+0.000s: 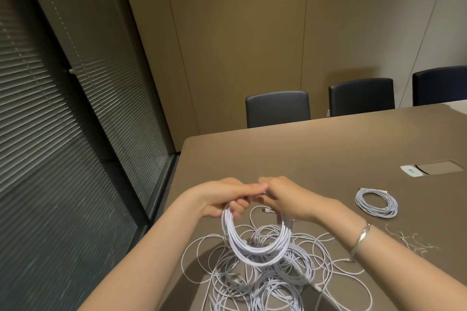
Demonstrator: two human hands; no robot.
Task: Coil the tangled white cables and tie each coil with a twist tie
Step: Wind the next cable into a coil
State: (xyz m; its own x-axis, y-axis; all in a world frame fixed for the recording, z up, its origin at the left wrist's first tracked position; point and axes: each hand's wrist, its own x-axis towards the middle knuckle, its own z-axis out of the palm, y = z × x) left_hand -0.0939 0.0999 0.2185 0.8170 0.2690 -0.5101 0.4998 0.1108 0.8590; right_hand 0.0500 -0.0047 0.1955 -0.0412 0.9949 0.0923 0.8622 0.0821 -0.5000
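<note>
below my wrists, closest to me, the tangled white cables [267, 275] sprawl in loose loops over the brown table [316, 149], which reaches far out ahead of my hands and off to my right. beyond my fingertips, across the table, three dark chairs [278, 108] stand along the tan wall. between my hands hangs a coil [255, 242] of white cable, lifted above the tangle, its lower arc dangling toward the pile. my left hand [222, 197] grips the top of the coil with curled fingers, and my right hand [285, 197] pinches the same top part, the two hands touching. right of my right hand a finished coil [376, 203] lies flat on the table, well apart. nearer my right forearm, a small scatter of twist ties [409, 240] lies beside the silver bracelet [361, 237] on that wrist.
</note>
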